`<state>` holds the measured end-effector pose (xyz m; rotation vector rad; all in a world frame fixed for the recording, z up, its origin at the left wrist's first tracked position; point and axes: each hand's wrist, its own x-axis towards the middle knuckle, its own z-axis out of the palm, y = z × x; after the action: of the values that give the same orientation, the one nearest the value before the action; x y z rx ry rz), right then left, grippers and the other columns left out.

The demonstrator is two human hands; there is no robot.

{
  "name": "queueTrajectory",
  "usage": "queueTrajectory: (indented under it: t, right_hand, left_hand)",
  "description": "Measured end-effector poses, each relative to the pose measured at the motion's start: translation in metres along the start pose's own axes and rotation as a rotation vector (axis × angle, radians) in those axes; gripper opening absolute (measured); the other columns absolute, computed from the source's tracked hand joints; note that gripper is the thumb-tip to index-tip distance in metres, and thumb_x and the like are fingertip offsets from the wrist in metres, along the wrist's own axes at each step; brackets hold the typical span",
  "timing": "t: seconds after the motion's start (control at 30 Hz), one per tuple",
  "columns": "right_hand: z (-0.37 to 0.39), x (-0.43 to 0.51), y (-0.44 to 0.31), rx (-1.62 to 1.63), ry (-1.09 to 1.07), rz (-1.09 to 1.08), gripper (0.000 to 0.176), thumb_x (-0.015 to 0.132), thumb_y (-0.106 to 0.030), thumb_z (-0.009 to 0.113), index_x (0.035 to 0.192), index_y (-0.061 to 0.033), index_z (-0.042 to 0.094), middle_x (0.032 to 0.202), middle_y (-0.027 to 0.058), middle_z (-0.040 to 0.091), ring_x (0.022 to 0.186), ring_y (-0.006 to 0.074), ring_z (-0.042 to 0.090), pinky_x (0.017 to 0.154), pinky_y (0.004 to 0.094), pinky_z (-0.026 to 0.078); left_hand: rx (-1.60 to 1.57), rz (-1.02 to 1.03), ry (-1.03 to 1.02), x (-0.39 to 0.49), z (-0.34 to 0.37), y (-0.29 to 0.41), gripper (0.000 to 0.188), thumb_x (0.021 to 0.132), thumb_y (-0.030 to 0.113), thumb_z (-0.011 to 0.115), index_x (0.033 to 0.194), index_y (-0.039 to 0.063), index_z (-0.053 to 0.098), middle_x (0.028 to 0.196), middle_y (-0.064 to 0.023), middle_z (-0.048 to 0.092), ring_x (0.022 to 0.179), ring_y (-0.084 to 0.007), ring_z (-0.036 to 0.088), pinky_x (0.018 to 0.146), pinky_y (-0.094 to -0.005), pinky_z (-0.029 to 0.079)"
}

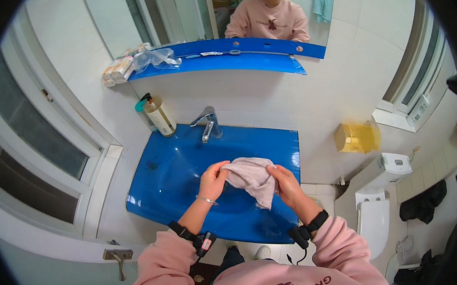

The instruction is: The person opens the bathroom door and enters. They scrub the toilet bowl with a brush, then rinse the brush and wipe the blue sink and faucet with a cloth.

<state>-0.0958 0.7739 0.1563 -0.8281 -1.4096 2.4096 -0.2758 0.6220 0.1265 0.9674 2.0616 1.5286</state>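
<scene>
A pale pinkish-grey cloth (252, 176) is stretched between my two hands above the blue washbasin (148, 188). My left hand (214, 181) pinches its left edge between thumb and fingers. At its upper right edge, my right hand (287, 184) grips the fabric, and a fold hangs down beside that hand. The chrome faucet (210, 124) stands behind the cloth on the basin's back edge, with no water seen running. The fabric hides part of the bowl.
A pump bottle (161, 117) stands at the basin's back left corner. Above, a blue shelf (215, 64) holds clear goggles (155, 60) and toothbrushes below a mirror. A yellow paper holder (357, 137) and a toilet (373, 223) are to the right, a door handle (118, 257) at lower left.
</scene>
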Motion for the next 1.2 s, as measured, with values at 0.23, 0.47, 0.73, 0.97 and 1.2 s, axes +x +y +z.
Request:
queueTrajectory:
  t: [0.23, 0.47, 0.73, 0.97, 1.2]
  right_hand:
    - [-0.015, -0.012, 0.009, -0.371, -0.135, -0.056, 0.032, 0.087, -0.031, 0.059, 0.107, -0.0062, 0.059, 0.096, 0.0024, 0.06, 0.091, 0.0136, 0.052, 0.085, 0.029, 0.039]
    - [-0.002, -0.026, 0.025, -0.362, -0.336, -0.162, 0.037, 0.085, -0.033, 0.062, 0.11, -0.0053, 0.058, 0.099, 0.0005, 0.058, 0.092, 0.0126, 0.051, 0.083, 0.0273, 0.04]
    - [-0.003, -0.018, 0.021, 0.032, -0.114, 0.001, 0.022, 0.077, -0.007, 0.068, 0.088, -0.0141, 0.05, 0.092, 0.0019, 0.057, 0.087, 0.0146, 0.053, 0.081, 0.0302, 0.042]
    - [0.024, -0.021, 0.048, -0.035, -0.399, 0.123, 0.051, 0.071, 0.008, 0.063, 0.117, -0.0076, 0.05, 0.108, 0.0059, 0.056, 0.096, 0.0181, 0.055, 0.083, 0.0299, 0.044]
    - [0.077, -0.006, 0.06, -0.84, -0.357, -0.221, 0.027, 0.064, 0.001, 0.07, 0.088, -0.0058, 0.057, 0.101, 0.0095, 0.056, 0.093, 0.0201, 0.055, 0.08, 0.0299, 0.044]
  left_hand:
    - [-0.245, -0.205, 0.176, -0.021, 0.011, 0.019, 0.029, 0.093, 0.02, 0.046, 0.116, 0.006, 0.057, 0.095, -0.0061, 0.059, 0.07, -0.0067, 0.055, 0.064, -0.0213, 0.046]
    - [-0.345, -0.017, -0.07, -0.056, 0.02, 0.045, 0.037, 0.097, 0.014, 0.037, 0.132, 0.007, 0.042, 0.119, -0.0065, 0.051, 0.091, -0.0084, 0.054, 0.074, -0.0224, 0.046]
    - [-0.423, -0.142, -0.143, -0.077, 0.005, 0.025, 0.037, 0.098, 0.015, 0.034, 0.134, 0.006, 0.038, 0.122, -0.0082, 0.051, 0.106, -0.0151, 0.052, 0.09, -0.0281, 0.043]
    - [-0.535, -0.081, -0.194, -0.101, -0.023, 0.01, 0.047, 0.084, -0.004, 0.037, 0.13, 0.003, 0.043, 0.126, -0.0083, 0.049, 0.116, -0.016, 0.046, 0.096, -0.029, 0.037]
    - [-0.423, -0.13, -0.249, -0.123, -0.084, -0.004, 0.048, 0.083, 0.005, 0.058, 0.129, 0.006, 0.045, 0.119, -0.01, 0.052, 0.107, -0.0175, 0.052, 0.088, -0.031, 0.045]
